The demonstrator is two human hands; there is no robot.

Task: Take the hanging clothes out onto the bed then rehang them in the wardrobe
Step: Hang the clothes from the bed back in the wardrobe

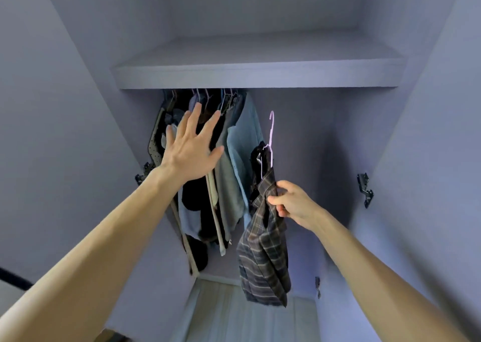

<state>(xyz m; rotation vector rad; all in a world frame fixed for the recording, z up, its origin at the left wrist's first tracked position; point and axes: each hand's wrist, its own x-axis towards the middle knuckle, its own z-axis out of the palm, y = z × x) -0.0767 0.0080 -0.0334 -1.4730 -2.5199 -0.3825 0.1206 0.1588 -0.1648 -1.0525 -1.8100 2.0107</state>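
Left hand spread flat against the hung clothes. Right hand grips the plaid shirt on a lilac hanger, hook in mid-air (rail hidden behind shelf). Probably late in the rehang: most garments are up, this one isn't.

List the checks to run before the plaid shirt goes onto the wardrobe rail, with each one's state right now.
1. Right hand grips the plaid shirt firmly: ok.
2. Shirt sits on the lilac hanger, hook upward and free: ok.
3. Left hand open, fingers spread at the hanging clothes: ok.
4. Free space to the right of the hanging clothes: ok.
5. Rail in sight for aiming the hook: cannot tell, it is hidden behind the shelf.
6. Hook on the rail: not ok, it is below the shelf edge.
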